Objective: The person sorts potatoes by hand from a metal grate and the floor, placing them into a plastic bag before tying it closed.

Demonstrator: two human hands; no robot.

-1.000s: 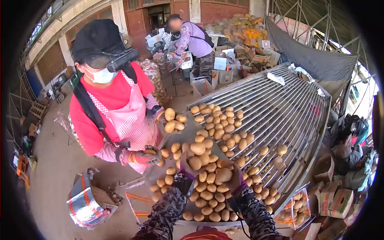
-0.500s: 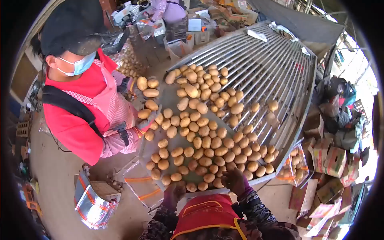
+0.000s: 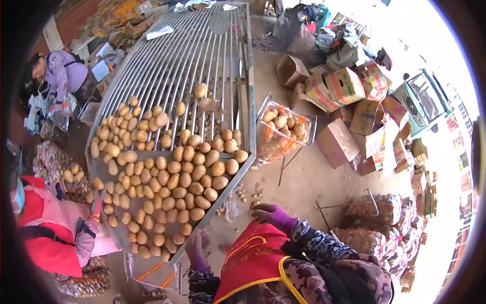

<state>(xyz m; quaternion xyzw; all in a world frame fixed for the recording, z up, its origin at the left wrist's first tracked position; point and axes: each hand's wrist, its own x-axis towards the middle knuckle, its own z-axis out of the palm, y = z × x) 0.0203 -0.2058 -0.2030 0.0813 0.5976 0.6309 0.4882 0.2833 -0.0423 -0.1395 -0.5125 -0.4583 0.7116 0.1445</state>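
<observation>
Many potatoes [image 3: 179, 192] lie on the flat metal end of a sorting table [image 3: 227, 192], with a few on its rods [image 3: 162, 66]. My left hand [image 3: 196, 248] is at the table's near edge, close to the nearest potatoes, its fingers raised and apart. No potato shows in it. Away from the table's right corner, my right hand [image 3: 271, 215] hovers over the floor, its fingers loosely stretched toward the left. I see nothing in its grasp. Both hands have purple cuffs.
A potato-filled crate [image 3: 283, 133] stands off the table's right corner. Cardboard boxes [image 3: 339, 142] and filled net sacks [image 3: 374, 213] lie to the right. A person in red [image 3: 45, 223] works at the left side; another person in purple [image 3: 66, 76] is farther back.
The view has swung to the right, bringing the crate, boxes and sacks further in. My right hand has left the potatoes at the table edge. My left hand's fingers have come up.
</observation>
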